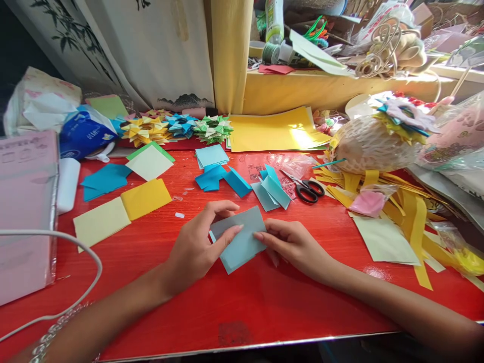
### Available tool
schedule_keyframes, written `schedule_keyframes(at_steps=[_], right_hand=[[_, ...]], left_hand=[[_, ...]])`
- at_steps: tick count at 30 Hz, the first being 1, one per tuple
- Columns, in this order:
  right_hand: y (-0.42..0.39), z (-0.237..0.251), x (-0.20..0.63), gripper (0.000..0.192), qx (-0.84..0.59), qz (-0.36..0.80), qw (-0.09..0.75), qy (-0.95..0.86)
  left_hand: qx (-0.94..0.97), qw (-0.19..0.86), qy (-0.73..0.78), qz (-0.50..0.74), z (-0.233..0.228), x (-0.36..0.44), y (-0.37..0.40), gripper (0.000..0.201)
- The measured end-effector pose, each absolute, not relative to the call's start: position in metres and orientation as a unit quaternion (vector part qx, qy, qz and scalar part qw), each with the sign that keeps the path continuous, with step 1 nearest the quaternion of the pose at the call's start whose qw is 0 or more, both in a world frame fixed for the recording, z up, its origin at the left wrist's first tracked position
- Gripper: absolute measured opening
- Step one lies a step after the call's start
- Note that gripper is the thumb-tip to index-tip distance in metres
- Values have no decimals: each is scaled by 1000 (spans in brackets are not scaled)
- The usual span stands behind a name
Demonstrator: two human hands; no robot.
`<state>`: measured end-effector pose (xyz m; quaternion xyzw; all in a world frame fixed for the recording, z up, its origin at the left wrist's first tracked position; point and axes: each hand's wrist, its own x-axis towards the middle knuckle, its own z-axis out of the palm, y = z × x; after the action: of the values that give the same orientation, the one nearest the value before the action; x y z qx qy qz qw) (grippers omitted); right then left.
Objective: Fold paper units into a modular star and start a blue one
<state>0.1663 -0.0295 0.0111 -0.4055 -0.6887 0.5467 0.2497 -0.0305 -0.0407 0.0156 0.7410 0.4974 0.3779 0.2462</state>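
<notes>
Red lacquered tabletop point(242, 302) with craft stuff all over it, that's what I'm looking down on. My left hand point(196, 247) and right hand point(293, 244) are close together, both pinching the same folded pale blue sheet of paper point(240, 239) lying flat near the middle of the table; left thumb and fingers grip its left edge, right fingertips press on its right edge. Looks to me like I'm mid-fold, holding the edges lined up. I'd guess the next move needs a firm, even press along the crease without letting the layers slip. Just past it sit more folded blue paper pieces point(270, 189) and black-handled scissors point(308, 189). Yellow and cream paper squares point(121, 212) lie on the left, and finished folded paper stars point(179, 126) are along the far edge.
</notes>
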Motion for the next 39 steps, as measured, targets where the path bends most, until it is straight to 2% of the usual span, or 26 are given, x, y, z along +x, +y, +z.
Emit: schedule_keyframes(at_steps=[2, 5, 8, 11, 17, 25, 27, 33, 39], right_hand=[[-29, 11, 166, 29, -407, 604, 269, -630], [-27, 11, 166, 26, -388, 685, 281, -549], [-24, 10, 166, 25, -352, 739, 297, -493], [-23, 9, 166, 25, -338, 765, 312, -451], [-21, 9, 166, 36, -389, 769, 328, -387], [-23, 6, 166, 26, -380, 735, 335, -450], [-24, 6, 165, 26, -374, 730, 336, -463], [-26, 10, 162, 23, -386, 702, 311, -512], [-26, 8, 162, 22, -380, 699, 297, -527]], left_hand=[[736, 225, 489, 412, 16, -31, -40, 22], [786, 164, 445, 397, 19, -34, -39, 11], [851, 117, 371, 354, 19, -38, -38, 13], [878, 131, 330, 319, 18, -40, -37, 16], [865, 178, 367, 292, 17, -37, -34, 14], [890, 205, 324, 247, 20, -37, -35, 26], [887, 218, 323, 248, 20, -37, -35, 23], [807, 283, 433, 285, 20, -34, -31, 20], [784, 348, 444, 258, 23, -32, -32, 23]])
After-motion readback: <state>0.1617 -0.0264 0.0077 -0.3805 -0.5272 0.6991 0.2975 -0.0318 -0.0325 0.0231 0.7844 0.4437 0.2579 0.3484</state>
